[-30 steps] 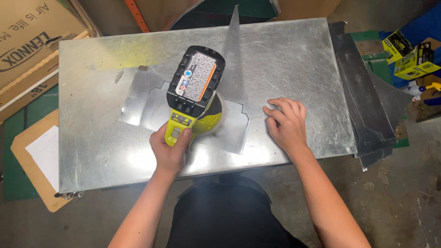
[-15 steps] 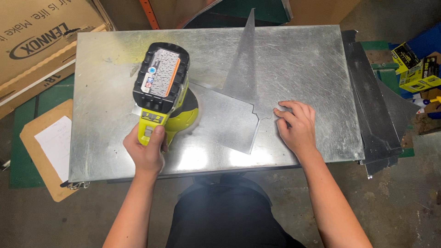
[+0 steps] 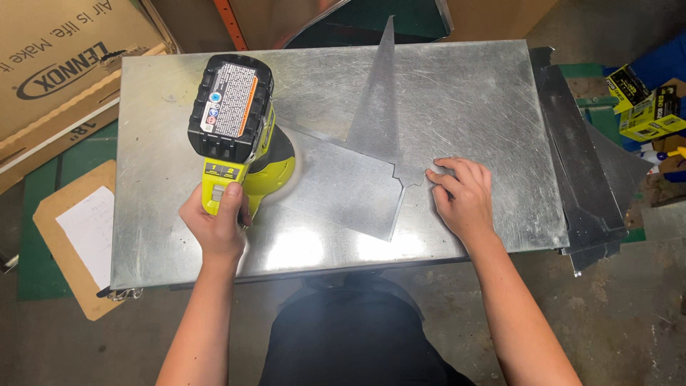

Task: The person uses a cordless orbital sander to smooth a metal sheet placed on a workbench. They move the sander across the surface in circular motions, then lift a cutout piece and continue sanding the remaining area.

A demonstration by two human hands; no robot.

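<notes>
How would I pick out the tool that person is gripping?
Find the big shiny metal table in the middle. Near its left end, the left hand grips a lime-yellow cordless power tool resting on a cut metal sheet. Its black battery pack on top is the only bright, bulky thing there.

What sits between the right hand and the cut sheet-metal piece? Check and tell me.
Nothing visible. The right hand lies flat on the metal table, its fingertips at the notched edge of the sheet-metal piece. The left hand grips the yellow cordless power tool over the piece's other end.
</notes>
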